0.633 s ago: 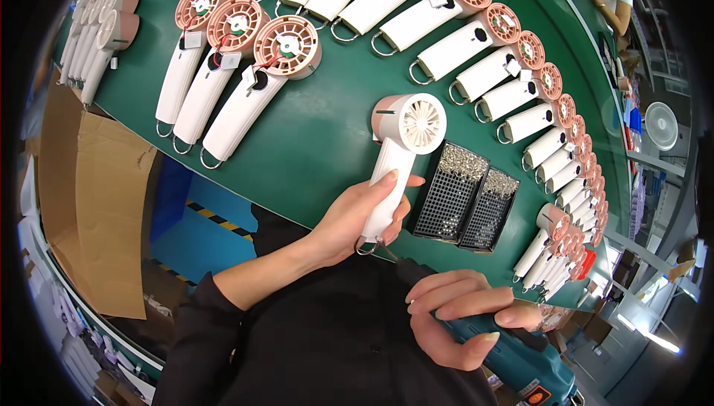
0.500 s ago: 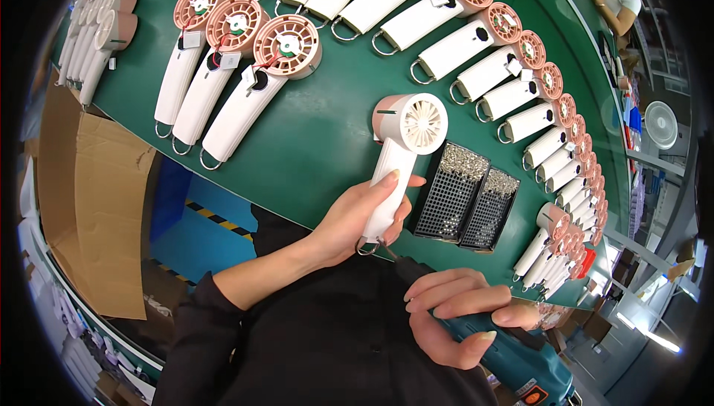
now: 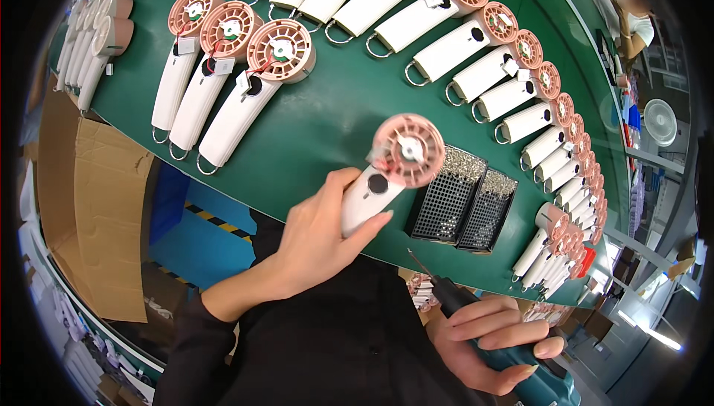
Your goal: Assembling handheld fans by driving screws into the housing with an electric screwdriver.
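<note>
My left hand [image 3: 316,231] is wrapped around the white handle of a handheld fan [image 3: 408,150]. The fan's round pink back, with vent slots and a pale centre, faces up, slightly blurred, and a dark round opening shows on the handle. My right hand [image 3: 491,339] grips a teal electric screwdriver [image 3: 547,385] with a black nose. Its thin bit points up and left, apart from the fan. Just right of the fan head sit two black screw trays [image 3: 448,201] with small silver screws heaped at their far ends.
Three handheld fans [image 3: 242,120] lie at the left on the green table [image 3: 327,116]. A long curved row of similar fans [image 3: 450,53] runs across the back and down the right. An open cardboard box [image 3: 111,220] stands at the left, below the table edge. Another person [image 3: 632,23] is at far right.
My left hand has turned the fan over, from its white-bladed front to its pink back. The screwdriver bit has moved away from the handle's end, and my right hand has shifted slightly right and down.
</note>
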A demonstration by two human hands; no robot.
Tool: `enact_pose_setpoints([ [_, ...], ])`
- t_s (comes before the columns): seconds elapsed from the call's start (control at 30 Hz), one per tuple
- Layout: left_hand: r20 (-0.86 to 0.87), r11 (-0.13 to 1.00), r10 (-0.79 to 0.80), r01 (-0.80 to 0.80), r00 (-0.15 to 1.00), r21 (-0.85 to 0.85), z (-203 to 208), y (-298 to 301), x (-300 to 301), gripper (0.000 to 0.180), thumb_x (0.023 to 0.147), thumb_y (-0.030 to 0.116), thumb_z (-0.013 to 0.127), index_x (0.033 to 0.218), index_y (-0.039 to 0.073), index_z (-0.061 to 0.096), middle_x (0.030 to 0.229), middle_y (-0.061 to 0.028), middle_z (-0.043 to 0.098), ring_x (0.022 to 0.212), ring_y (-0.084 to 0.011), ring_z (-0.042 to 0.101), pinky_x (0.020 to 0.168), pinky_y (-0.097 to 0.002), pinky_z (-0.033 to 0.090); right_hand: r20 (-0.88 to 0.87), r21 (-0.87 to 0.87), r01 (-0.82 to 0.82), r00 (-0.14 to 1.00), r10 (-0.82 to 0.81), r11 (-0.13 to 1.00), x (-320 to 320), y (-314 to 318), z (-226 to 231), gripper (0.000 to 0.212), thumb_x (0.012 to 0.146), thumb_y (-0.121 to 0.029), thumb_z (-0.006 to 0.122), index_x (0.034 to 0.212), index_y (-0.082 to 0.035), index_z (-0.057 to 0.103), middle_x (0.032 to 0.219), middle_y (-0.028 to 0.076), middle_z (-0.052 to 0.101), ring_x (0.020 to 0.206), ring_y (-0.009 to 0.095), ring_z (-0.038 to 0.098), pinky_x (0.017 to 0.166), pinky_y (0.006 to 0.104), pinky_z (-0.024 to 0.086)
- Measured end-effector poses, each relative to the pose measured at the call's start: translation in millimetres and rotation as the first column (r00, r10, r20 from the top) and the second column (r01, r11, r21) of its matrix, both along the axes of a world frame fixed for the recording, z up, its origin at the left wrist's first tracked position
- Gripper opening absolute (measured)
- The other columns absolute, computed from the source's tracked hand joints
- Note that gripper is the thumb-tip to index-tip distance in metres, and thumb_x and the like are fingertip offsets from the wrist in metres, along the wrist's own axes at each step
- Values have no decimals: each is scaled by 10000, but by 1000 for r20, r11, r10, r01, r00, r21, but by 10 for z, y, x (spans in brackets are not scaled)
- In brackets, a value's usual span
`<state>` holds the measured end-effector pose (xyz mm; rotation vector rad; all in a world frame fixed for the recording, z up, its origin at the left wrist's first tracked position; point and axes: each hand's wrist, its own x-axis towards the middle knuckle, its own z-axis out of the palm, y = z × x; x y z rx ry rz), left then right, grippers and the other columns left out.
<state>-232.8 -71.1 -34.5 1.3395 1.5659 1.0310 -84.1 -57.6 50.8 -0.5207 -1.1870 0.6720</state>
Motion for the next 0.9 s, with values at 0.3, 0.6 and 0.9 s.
enact_pose_setpoints([
  [0.3, -390, 981, -168, 194, 905, 27, 21, -217, -185, 486, 757, 140, 763, 1112, -13, 470, 896, -150, 557, 750, -331, 579, 603, -398, 471, 22, -26, -21, 1000, 21, 999, 9, 27, 10, 282, 939, -289, 452, 1040, -40, 368, 627, 73, 448, 317, 169, 367, 301, 280, 381],
  [0.6, -460, 959, -273, 275, 845, -65, 185, -179, -227, 592, 782, 117, 714, 1301, 34, 441, 963, -139, 510, 746, -264, 546, 604, -355, 491, 85, -81, -29, 996, 36, 996, 7, 35, 15, 265, 938, -278, 451, 1040, -52, 357, 632, 79, 454, 326, 180, 374, 307, 291, 386],
  [0.9, -592, 901, -393, 424, 703, -95, 199, -203, -288, 724, 705, 9, 653, 1357, 275, 484, 1018, -165, 487, 722, -265, 525, 637, -343, 519, 119, -106, -22, 992, 35, 994, -28, 83, 21, 275, 945, -284, 454, 1050, -54, 345, 626, 77, 458, 329, 189, 385, 313, 291, 392],
])
